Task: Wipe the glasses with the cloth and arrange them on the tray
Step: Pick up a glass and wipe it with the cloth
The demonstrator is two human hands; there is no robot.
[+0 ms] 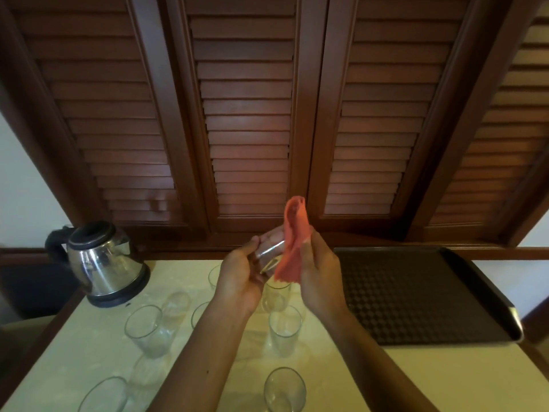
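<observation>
My left hand (239, 275) holds a clear glass (269, 254) on its side above the table, mouth toward the right. My right hand (319, 278) grips an orange cloth (292, 242) pressed against the glass's open end; the cloth sticks up above both hands. Several clear glasses stand on the cream table, among them one (147, 330) at the left, one (284, 330) in the middle and one (284, 389) near the front. The dark textured tray (416, 292) lies to the right with nothing on it.
A steel electric kettle (101, 263) sits at the table's back left corner. Brown louvred doors (249, 129) rise directly behind the table. The tray's right corner hangs near the table edge (518, 334).
</observation>
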